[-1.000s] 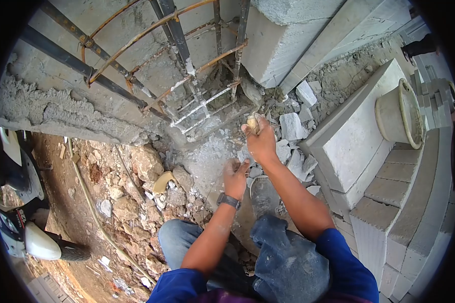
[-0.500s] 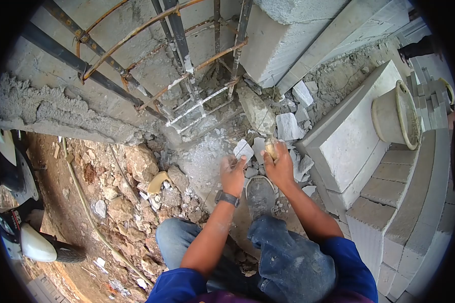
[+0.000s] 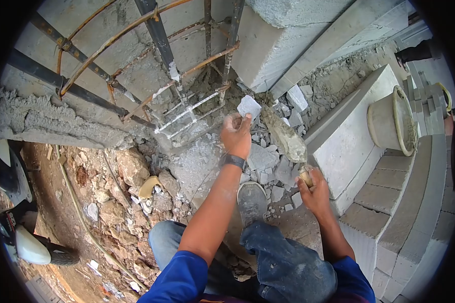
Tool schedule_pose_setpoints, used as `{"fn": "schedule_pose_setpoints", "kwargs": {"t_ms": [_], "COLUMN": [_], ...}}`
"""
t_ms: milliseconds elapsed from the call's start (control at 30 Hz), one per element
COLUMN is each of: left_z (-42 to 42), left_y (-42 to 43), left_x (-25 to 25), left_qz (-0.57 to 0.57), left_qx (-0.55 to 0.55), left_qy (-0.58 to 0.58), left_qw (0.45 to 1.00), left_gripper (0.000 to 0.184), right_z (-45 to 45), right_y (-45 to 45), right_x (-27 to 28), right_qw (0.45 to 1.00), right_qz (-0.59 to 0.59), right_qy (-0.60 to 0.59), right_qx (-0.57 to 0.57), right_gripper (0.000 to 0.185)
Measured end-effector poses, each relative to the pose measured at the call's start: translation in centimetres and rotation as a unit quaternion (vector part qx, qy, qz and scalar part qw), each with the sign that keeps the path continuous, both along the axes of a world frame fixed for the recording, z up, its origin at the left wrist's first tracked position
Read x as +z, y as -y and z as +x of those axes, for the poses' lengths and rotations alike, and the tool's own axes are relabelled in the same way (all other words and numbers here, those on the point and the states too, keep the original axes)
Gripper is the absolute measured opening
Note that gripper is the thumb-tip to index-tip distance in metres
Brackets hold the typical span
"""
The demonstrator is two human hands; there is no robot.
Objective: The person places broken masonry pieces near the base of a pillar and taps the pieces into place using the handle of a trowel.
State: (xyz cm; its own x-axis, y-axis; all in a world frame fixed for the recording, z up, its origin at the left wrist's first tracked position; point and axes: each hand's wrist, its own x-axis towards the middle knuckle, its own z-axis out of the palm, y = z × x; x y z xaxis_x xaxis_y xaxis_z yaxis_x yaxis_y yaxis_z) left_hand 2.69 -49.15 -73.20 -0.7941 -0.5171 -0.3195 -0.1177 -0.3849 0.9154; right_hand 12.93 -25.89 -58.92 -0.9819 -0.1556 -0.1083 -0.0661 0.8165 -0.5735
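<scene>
My left hand (image 3: pixel 236 134), with a dark watch on its wrist, pinches a flat, pale broken block piece (image 3: pixel 248 106) near the foot of the rebar cage. In my right hand (image 3: pixel 313 189) is the wooden handle of a trowel (image 3: pixel 284 135), fingers wrapped round it. Its blade, coated in grey mortar, points forward and left over the rubble, to the right of the block piece. Several broken block chunks (image 3: pixel 262 157) lie below the blade, ahead of my shoe (image 3: pixel 252 199).
Rusty rebar (image 3: pixel 159 40) rises at the upper left. A stepped stack of pale blocks (image 3: pixel 349 131) stands on the right, with a bucket (image 3: pixel 389 121) on it. Rocky soil (image 3: pixel 116 202) and part of a motorbike (image 3: pixel 33 245) are at left. Another person's dark sleeve shows at upper right.
My left hand has moved forward with the block piece, toward the cage. My right hand has drawn back and right with the trowel, bringing its blade over the rubble.
</scene>
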Motion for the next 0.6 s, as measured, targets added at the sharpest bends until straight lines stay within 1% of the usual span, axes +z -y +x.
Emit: {"fn": "schedule_pose_setpoints", "kwargs": {"t_ms": [100,200,233,300,333,367,467,567,600], "left_z": [-2.5,-4.0,-4.0,-3.6,-3.3,-2.3,1.4,4.5,5.1], "left_y": [0.3,0.6,0.8,0.9,0.9,0.9,0.4,-0.1,-0.1], "left_x": [0.4,1.1,1.6,2.2,2.3,2.4,-0.1,-1.6,-2.2], "left_qz": [-0.07,-0.067,-0.073,-0.049,-0.037,-0.018,0.024,0.042,0.023], "left_qx": [0.003,0.009,0.003,0.026,0.038,0.04,0.05,0.047,0.035], "left_qy": [0.028,0.036,0.038,0.03,0.026,0.021,0.03,0.06,0.061], "left_qw": [0.997,0.997,0.997,0.998,0.998,0.999,0.998,0.996,0.997], "left_gripper": [0.04,0.04,0.04,0.039,0.038,0.034,0.028,0.032,0.034], "right_z": [0.5,0.4,0.2,-0.4,-0.8,-1.5,-3.3,-5.5,-6.3], "right_y": [-1.0,-1.0,-1.1,-1.4,-1.5,-1.5,-1.0,0.0,0.5], "right_x": [-0.9,-1.3,-1.3,-1.2,-1.0,-0.5,0.6,1.2,1.3], "right_qw": [1.0,1.0,1.0,0.999,0.999,0.999,0.999,0.995,0.993], "right_qz": [0.009,-0.006,0.007,0.033,0.028,0.023,0.018,0.057,0.077], "right_qy": [0.005,-0.008,-0.012,-0.02,-0.014,-0.01,0.031,0.046,0.045], "right_qx": [0.002,0.014,0.019,0.027,0.027,0.028,0.037,0.061,0.072], "right_gripper": [0.027,0.029,0.029,0.031,0.032,0.033,0.034,0.034,0.034]}}
